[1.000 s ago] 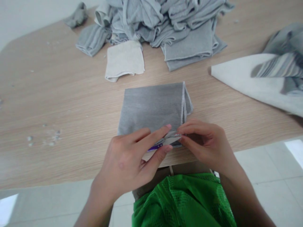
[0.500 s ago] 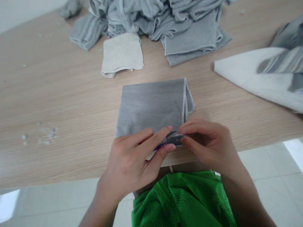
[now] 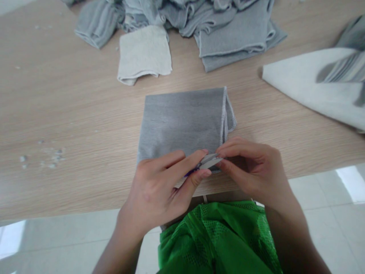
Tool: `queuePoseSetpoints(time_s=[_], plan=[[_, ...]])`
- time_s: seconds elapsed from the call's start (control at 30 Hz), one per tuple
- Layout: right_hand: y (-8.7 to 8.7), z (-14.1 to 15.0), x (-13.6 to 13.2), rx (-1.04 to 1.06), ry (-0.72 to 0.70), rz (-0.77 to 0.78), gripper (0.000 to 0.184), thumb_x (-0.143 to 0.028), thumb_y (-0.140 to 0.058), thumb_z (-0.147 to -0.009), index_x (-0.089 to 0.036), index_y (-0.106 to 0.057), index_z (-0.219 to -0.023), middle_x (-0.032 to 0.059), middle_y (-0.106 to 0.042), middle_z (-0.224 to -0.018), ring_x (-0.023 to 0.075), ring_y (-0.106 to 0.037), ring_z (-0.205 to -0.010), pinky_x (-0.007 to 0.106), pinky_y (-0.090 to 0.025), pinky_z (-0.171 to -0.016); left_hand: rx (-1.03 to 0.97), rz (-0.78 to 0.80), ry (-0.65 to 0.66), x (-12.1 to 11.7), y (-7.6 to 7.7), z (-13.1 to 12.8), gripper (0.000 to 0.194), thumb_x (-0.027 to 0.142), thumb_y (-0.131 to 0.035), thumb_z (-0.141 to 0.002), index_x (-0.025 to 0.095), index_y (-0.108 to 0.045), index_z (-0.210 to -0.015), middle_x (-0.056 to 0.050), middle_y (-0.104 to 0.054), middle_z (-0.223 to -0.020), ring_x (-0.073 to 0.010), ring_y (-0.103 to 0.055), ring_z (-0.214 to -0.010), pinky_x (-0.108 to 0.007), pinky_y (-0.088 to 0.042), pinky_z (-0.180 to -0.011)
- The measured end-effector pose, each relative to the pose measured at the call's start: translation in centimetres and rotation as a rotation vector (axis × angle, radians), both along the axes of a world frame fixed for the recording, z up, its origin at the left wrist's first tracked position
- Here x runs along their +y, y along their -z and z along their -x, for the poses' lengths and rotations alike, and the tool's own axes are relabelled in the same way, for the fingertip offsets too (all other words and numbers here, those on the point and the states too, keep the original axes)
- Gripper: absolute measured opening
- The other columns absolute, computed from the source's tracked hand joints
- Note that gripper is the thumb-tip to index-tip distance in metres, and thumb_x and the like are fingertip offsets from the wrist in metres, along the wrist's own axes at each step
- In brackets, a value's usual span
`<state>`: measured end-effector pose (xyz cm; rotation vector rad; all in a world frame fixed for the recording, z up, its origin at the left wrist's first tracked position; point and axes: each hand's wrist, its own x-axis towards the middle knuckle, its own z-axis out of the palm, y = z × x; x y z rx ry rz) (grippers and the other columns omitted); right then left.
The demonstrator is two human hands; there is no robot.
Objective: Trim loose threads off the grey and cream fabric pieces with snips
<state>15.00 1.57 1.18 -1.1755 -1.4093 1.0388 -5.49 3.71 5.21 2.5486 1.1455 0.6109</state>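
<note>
A folded grey cloth [image 3: 182, 121] with white stitched edges lies flat on the wooden table [image 3: 57, 125], near its front edge. My left hand [image 3: 159, 190] pinches a small white and purple tag [image 3: 207, 163] at the cloth's near right corner, thumb under and fingers over it. My right hand [image 3: 251, 167] pinches the same tag from the right side, its fingers curled. Both hands meet at the tag, fingertips almost touching.
A heap of grey cloths [image 3: 199, 23] covers the back of the table, with a pale folded cloth [image 3: 144, 53] in front of it. A white cloth [image 3: 308, 83] with a striped one on top lies at the right. Lint specks [image 3: 42, 158] dot the left.
Both hands stay pinched on the tag at the cloth's corner. The view has tilted a little, so the table's things sit higher in the picture.
</note>
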Motion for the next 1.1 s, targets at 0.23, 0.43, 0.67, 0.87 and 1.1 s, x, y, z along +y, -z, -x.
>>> queuePoseSetpoints(time_s=[0.23, 0.43, 0.67, 0.87, 1.1], plan=[[0.09, -0.08, 0.02, -0.015, 0.002, -0.011, 0.014, -0.015, -0.071, -0.084, -0.026, -0.079, -0.087, 0.0034, -0.077, -0.086, 0.0208, -0.071, -0.082, 0.036, -0.057, -0.074, -0.015, 0.016, -0.013, -0.08, 0.20, 0.10, 0.028, 0.033, -0.063, -0.096, 0.023, -0.069, -0.121, -0.002, -0.075, -0.083, -0.0125, -0.066, -0.062, -0.023, -0.049, -0.054], [0.00, -0.03, -0.03, 0.001, -0.002, -0.008, 0.017, -0.011, -0.070, -0.084, -0.025, -0.079, -0.087, 0.0033, -0.076, -0.084, 0.0205, -0.071, -0.082, 0.035, -0.056, -0.073, -0.009, 0.028, 0.016, 0.23, -0.16, 0.05, 0.027, 0.031, -0.065, -0.095, 0.021, -0.070, -0.120, 0.000, -0.071, -0.078, -0.0106, -0.061, -0.056, -0.023, -0.045, -0.052], [-0.01, -0.01, -0.07, -0.016, 0.009, 0.000, 0.012, -0.012, -0.071, -0.084, -0.023, -0.077, -0.084, 0.0033, -0.076, -0.084, 0.0203, -0.070, -0.082, 0.035, -0.056, -0.073, -0.027, 0.028, 0.025, 0.21, -0.15, 0.04, 0.026, 0.028, -0.065, -0.095, 0.019, -0.070, -0.118, 0.000, -0.069, -0.075, -0.0110, -0.060, -0.056, -0.024, -0.044, -0.051], [0.00, 0.02, -0.06, -0.012, 0.013, -0.010, 0.011, -0.011, -0.072, -0.084, -0.022, -0.075, -0.083, 0.0035, -0.076, -0.084, 0.0189, -0.070, -0.081, 0.033, -0.054, -0.072, -0.024, 0.018, 0.024, 0.27, -0.12, -0.05, 0.024, 0.028, -0.065, -0.095, 0.017, -0.071, -0.115, -0.001, -0.070, -0.076, -0.0108, -0.060, -0.056, -0.024, -0.044, -0.051], [0.12, -0.01, -0.02, -0.002, 0.015, -0.010, 0.009, -0.011, -0.073, -0.083, -0.020, -0.075, -0.083, 0.0032, -0.075, -0.083, 0.0177, -0.068, -0.079, 0.032, -0.053, -0.071, -0.044, -0.001, 0.021, 0.24, 0.07, -0.05, 0.022, 0.028, -0.065, -0.095, 0.017, -0.071, -0.114, 0.001, -0.068, -0.071, -0.0090, -0.057, -0.053, -0.022, -0.042, -0.049]])
